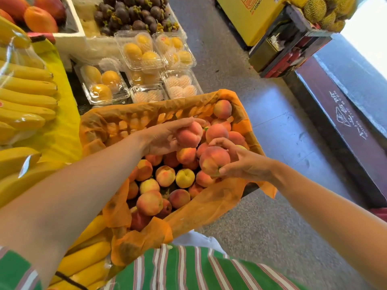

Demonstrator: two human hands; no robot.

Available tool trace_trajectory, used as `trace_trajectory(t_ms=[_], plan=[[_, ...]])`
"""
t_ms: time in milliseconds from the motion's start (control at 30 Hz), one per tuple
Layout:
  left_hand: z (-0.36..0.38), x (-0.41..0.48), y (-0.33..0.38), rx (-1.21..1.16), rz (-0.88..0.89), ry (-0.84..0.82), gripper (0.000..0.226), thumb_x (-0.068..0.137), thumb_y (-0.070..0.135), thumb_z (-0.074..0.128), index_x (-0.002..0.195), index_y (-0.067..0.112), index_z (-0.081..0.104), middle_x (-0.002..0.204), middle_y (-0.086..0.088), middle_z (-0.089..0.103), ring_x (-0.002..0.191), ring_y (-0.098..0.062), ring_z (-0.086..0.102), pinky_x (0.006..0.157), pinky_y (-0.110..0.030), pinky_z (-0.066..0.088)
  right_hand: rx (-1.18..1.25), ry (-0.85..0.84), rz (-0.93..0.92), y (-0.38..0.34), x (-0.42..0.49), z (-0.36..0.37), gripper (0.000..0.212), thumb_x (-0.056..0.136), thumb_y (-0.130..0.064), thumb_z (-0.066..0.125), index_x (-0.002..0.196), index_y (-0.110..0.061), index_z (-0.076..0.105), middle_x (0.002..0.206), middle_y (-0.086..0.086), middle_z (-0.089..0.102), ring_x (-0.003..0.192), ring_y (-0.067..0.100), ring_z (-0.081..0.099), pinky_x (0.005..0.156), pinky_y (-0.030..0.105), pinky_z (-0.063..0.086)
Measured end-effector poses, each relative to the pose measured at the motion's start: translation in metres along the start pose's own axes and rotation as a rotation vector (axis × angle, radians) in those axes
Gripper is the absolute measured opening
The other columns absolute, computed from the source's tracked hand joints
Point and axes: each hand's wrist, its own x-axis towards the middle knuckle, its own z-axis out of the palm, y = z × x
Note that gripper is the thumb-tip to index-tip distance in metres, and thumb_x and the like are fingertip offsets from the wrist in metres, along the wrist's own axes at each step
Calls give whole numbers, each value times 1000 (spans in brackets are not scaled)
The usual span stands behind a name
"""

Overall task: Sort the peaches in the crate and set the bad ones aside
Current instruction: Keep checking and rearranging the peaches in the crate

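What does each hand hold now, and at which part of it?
The left hand holds a peach around its side. The right hand holds another peach, thumb underneath and fingers over its top.

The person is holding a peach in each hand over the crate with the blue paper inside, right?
Not quite. The head view shows the paper lining the crate is orange, not blue. The rest holds: the left hand and right hand each hold a peach over it.

Bananas (27,97) at left, clear boxes of yellow fruit (142,53), mangosteens (134,13), durians (322,11)
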Motion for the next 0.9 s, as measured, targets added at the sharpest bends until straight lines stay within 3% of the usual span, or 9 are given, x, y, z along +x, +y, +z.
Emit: trace_trajectory(t_ms=[133, 233, 367, 500, 567, 667, 733, 833, 900], plan=[[0, 8, -5, -106, 55, 59, 75, 58, 45, 87, 119, 12, 59, 106, -8, 71, 91, -19, 70, 80, -30, 58, 133, 16, 15, -4, -4, -5, 72, 67, -35, 84, 131, -29, 52, 125, 10, 56, 101, 28, 59, 83, 38, 49], [2, 11, -6, -222, 40, 87, 67, 60, 47, 77, 109, 3, 66, 108, -14, 71, 93, -23, 71, 71, -32, 61, 269, 11, 56, -5, -3, -7, 68, 63, -57, 80, 118, -19, 68, 107, 16, 61, 82, 25, 61, 75, 33, 48], [6, 14, -5, -218, 2, 123, 53, 75, 52, 58, 105, 11, 73, 107, -11, 70, 92, -20, 70, 59, -25, 59, 456, 69, 58, -2, 0, -12, 79, 55, -71, 76, 108, -12, 71, 85, 12, 65, 59, 21, 61, 58, 27, 53], [6, 13, -2, -219, 27, 16, 50, 82, 36, 63, 128, 18, 57, 112, -9, 63, 90, -18, 69, 83, -38, 58, 448, 28, -10, -7, -3, -13, 61, 67, -59, 73, 110, -15, 73, 86, 7, 73, 73, 18, 69, 70, 28, 57], [3, 13, -1, -205, 39, -62, 66, 70, 29, 80, 130, 15, 56, 117, -9, 65, 98, -23, 68, 89, -40, 56, 383, -8, -67, -9, -5, -17, 55, 73, -49, 76, 120, -21, 68, 108, 6, 72, 95, 18, 70, 82, 32, 57], [1, 15, 0, -193, 33, -35, 78, 50, 15, 90, 121, 10, 58, 110, -8, 69, 95, -19, 69, 76, -28, 58, 198, 39, -91, -13, -7, -26, 77, 69, -42, 83, 137, -29, 50, 129, 10, 58, 114, 26, 61, 95, 42, 49], [2, 14, 4, -75, 53, -1, 65, 62, 13, 77, 124, 15, 58, 111, -2, 68, 94, -11, 67, 67, -19, 54, 40, 173, -124, -18, -10, -30, 88, 65, -33, 87, 140, -26, 44, 137, 10, 51, 120, 30, 57, 99, 47, 45], [-2, 17, 4, 49, 93, 35, 53, 74, 13, 64, 126, 21, 57, 124, -2, 62, 109, -12, 61, 77, -19, 50, -137, 311, -187, -25, -16, -34, 74, 72, -9, 79, 137, -22, 45, 140, 10, 48, 122, 30, 57, 102, 47, 47], [-1, 17, 6, 18, 109, 47, 49, 73, 13, 65, 121, 18, 58, 113, -3, 66, 95, -11, 67, 73, -19, 53, -165, 361, -206, -28, -19, -39, 68, 72, -4, 75, 132, -25, 49, 135, 7, 53, 117, 27, 60, 94, 39, 51]])
